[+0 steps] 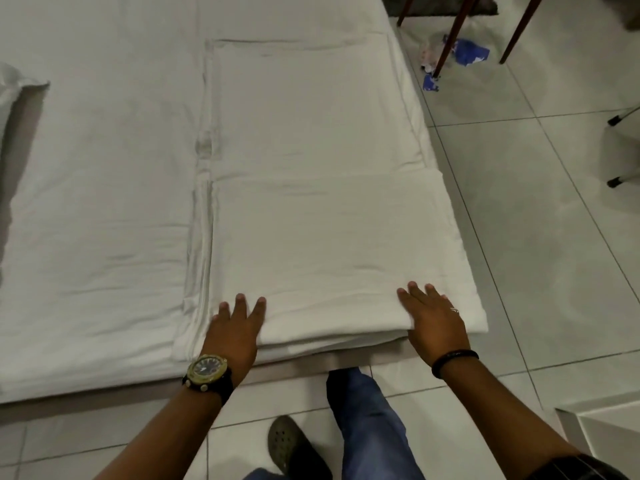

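A white folded sheet (322, 230) lies in a long strip on the right side of a white mattress (97, 209). Its near part is doubled over, with a fold edge across the middle. My left hand (237, 327), wearing a watch, presses flat on the near left corner of the folded sheet. My right hand (433, 323), with a ring and a dark wristband, lies flat on the near right part, fingers straight and spread. Neither hand grips the cloth.
The mattress edge runs close to my legs; a dark shoe (294, 448) stands on the tiled floor (519, 271). Wooden chair legs (453, 32) and crumpled blue and white litter (467, 51) lie at the far right. A white pillow corner (17, 84) shows at the left edge.
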Tool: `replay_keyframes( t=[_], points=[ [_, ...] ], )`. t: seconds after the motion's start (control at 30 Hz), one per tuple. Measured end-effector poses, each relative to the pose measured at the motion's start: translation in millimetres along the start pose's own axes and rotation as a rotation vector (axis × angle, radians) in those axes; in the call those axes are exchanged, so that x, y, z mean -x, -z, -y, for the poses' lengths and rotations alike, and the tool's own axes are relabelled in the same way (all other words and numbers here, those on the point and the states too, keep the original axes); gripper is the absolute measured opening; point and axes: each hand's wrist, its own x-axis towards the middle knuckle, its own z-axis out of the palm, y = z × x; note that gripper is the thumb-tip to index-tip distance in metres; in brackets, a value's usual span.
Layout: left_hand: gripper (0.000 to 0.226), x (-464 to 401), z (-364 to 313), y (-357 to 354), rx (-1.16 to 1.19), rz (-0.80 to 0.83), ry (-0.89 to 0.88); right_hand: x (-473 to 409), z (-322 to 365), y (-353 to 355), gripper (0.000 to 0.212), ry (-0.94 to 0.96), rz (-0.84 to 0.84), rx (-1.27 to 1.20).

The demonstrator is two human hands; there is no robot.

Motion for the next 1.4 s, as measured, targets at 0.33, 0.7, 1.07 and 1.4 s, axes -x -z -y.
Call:
replay_keyframes(
  t=[0.33,0.7,1.07,1.4],
  points=[
    [0.02,-21,18,161,0.134,-0.446,0.057,-94,27,147,0.014,0.042,-0.305,-0.07],
    [0.049,-247,44,330,0.059,-0.622,0.33,-337,52,243,0.033,0.017,-0.648,0.067],
    [0.09,-275,23,179,0.142,-0.509,0.011,-351,11,102,0.074,0.006,-0.224,0.065],
    [0.095,-301,22,189,0.078,-0.498,0.006,-352,79,100,0.07,0.203,-0.188,0.045]
  ],
)
